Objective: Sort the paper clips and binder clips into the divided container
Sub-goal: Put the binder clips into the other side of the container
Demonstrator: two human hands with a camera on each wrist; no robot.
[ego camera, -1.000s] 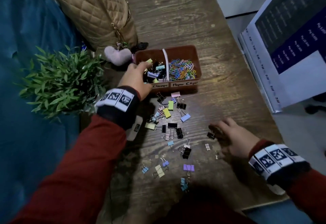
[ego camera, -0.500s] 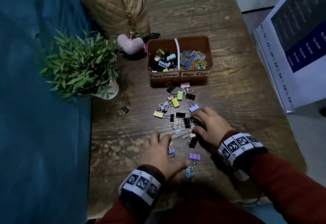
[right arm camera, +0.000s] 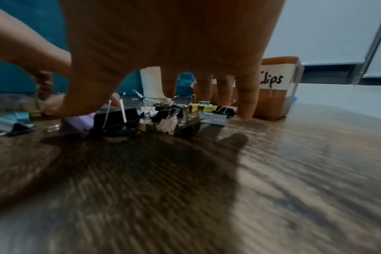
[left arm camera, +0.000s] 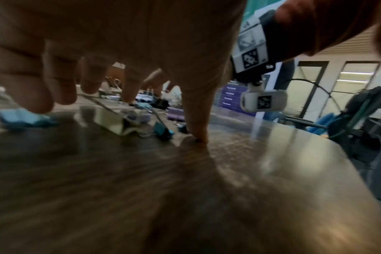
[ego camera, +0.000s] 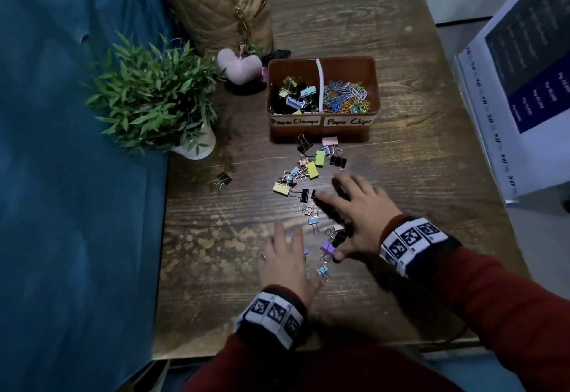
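Both hands have come down onto the loose binder clips (ego camera: 311,172) mid-counter, left hand (ego camera: 285,263) and right hand (ego camera: 359,211) spread flat, pinching nothing; the divided container (ego camera: 322,127) near the far edge is part-filled, many clips remain.

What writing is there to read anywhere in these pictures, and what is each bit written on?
"Paper Clamps": white label on the front of the brown container, left compartment.
"Paper Clips": white label on the front, right compartment; the right wrist view catches only "clips".
White rows on the dark board at right: too blurred to read.
Wristband markers: patterns, no words.
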